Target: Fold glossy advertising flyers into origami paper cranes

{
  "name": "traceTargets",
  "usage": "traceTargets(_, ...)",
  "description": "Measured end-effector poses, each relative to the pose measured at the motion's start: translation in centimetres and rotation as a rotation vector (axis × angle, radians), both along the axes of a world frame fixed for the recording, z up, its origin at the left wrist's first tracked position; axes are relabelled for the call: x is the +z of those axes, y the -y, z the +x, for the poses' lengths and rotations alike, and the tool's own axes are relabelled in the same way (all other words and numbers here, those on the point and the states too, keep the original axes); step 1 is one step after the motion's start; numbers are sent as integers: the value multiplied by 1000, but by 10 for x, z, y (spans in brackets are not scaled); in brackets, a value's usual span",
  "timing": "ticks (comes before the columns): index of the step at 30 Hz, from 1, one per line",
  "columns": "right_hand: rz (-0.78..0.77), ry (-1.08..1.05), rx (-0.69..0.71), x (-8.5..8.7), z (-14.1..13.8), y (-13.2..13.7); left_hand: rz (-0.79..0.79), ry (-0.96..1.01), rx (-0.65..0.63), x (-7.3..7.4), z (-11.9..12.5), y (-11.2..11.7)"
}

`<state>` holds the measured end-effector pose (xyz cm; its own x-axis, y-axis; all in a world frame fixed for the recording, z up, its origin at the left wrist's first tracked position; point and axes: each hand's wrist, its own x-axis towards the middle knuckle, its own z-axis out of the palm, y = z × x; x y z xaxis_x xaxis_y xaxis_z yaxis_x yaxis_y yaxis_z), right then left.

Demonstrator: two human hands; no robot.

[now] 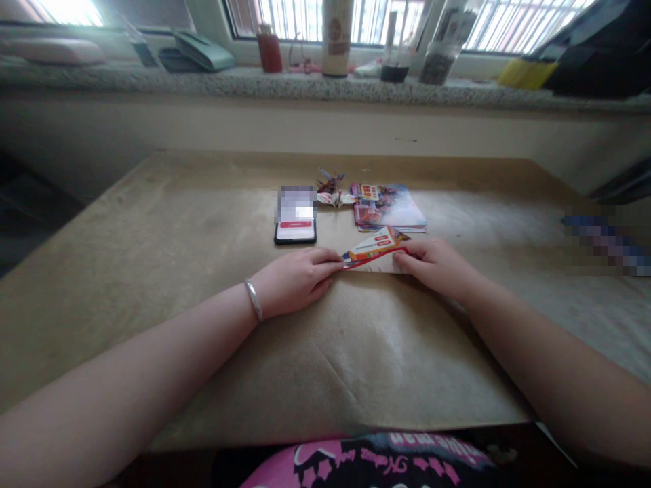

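Observation:
A folded piece of printed paper [375, 249], red, orange and white, lies on the brown paper-covered table [178, 257] between my two hands. My left hand [295, 279], with a silver bangle on its wrist, pinches the paper's left corner with closed fingers. My right hand [432, 266] presses down on the paper's right edge, fingers closed on it. Just beyond lie a stack of colourful leaflets [389, 207] and a small folded paper crane [333, 190].
A phone [296, 220] with a lit screen lies left of the leaflets. Behind the table runs a stone window sill [203, 81] carrying a red cup [269, 51], bottles and jars. A blurred-out object [607, 240] lies at the table's right edge.

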<state>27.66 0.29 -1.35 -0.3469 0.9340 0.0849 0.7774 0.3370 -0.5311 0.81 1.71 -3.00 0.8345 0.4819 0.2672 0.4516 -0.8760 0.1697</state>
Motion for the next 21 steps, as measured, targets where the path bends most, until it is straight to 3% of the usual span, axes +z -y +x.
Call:
traceTargets(10,-31,14,-144,-8,5,-5,73,0,-26,1,-1,2)
traceTargets(17,33,-1,-135,-13,2,-5,134,-13,-72,4,0,4)
traceTargets(21,-47,-132,-108,-18,1,-7,138,-38,-123,6,1,4)
